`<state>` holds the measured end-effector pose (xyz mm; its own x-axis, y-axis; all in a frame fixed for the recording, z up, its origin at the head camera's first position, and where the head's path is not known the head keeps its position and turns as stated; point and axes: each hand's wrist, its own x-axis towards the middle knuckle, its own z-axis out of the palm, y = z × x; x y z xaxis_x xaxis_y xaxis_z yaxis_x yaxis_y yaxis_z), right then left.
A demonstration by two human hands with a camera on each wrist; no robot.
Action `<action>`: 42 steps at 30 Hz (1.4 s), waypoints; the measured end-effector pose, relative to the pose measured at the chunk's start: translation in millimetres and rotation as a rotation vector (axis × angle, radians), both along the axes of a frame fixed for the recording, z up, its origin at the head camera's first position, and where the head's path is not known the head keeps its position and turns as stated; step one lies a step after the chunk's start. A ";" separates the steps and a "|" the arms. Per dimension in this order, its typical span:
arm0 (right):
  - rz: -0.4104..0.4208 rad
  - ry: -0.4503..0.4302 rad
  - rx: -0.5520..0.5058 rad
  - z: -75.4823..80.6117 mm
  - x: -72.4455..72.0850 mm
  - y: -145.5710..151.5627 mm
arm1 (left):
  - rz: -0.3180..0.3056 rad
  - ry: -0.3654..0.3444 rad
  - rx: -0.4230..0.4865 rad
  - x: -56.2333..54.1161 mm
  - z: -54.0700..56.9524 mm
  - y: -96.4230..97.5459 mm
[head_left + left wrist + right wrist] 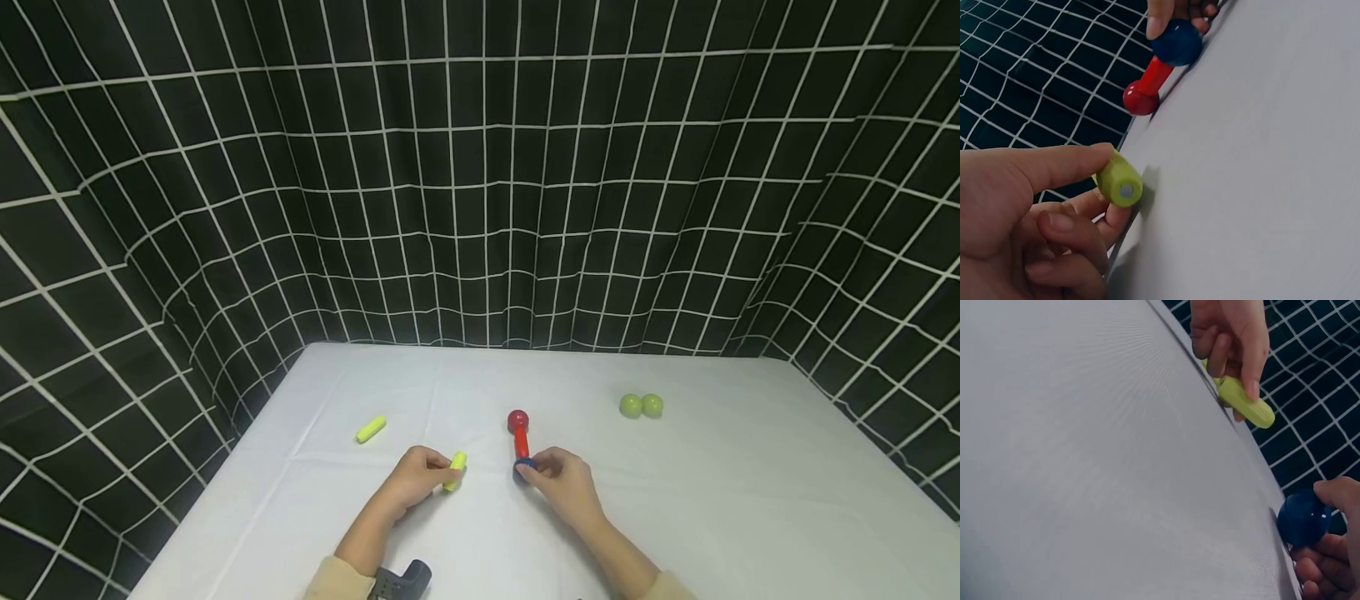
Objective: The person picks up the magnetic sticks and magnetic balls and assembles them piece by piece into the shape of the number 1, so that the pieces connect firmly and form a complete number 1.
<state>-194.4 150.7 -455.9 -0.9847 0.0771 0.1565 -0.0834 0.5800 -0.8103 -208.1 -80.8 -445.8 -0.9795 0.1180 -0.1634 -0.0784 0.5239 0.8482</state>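
My left hand (422,479) pinches a yellow-green rod (1121,181) between thumb and fingers; a small silvery disc shows in its end in the left wrist view. My right hand (566,485) holds a dark blue ball (1304,519) with thumb and fingertips. From that ball a red rod (521,442) runs away from me to a red ball (517,421), the three in a line. In the right wrist view the blue ball hides the red pieces. The two hands are apart, the yellow-green rod left of the blue ball.
A second yellow-green rod (371,429) lies on the white-covered table (720,492) at the left. Two green balls (632,406) sit side by side at the back right. Behind and beside the table hangs a dark curtain (480,183) with white grid lines.
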 end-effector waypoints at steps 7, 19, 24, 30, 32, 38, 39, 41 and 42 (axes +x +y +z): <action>-0.010 -0.007 -0.002 -3.1 -9.0 -4.8 | -0.075 -0.062 0.102 -0.6 -2.3 15.2; 0.010 0.012 0.011 -3.3 -18.2 -5.8 | -0.142 -0.061 0.218 7.0 -4.4 50.8; 0.015 -0.003 0.012 -2.4 -17.4 -6.2 | -0.143 -0.047 0.225 8.8 -6.4 61.8; 0.021 -0.001 -0.003 -2.8 -20.5 -6.4 | -0.142 -0.026 0.221 8.8 -7.2 66.5; 0.020 0.000 0.001 -2.5 -20.6 -6.4 | -0.137 -0.016 0.223 9.0 -7.3 67.5; 0.016 -0.005 -0.003 -2.2 -20.2 -6.7 | -0.125 -0.003 0.230 8.0 -8.7 69.3; 0.015 -0.005 -0.002 -2.2 -20.1 -6.8 | -0.123 -0.004 0.230 7.4 -9.2 69.4; 0.015 -0.007 -0.003 -1.9 -19.7 -7.0 | -0.117 -0.006 0.229 6.4 -9.6 69.7; 0.016 -0.007 -0.003 -1.7 -19.5 -7.1 | -0.116 -0.001 0.227 6.2 -9.9 69.9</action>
<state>-213.9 143.7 -457.6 -0.9868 0.0620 0.1498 -0.0872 0.5759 -0.8128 -201.8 -11.0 -455.7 -0.9570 0.2636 -0.1208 -0.0295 0.3258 0.9450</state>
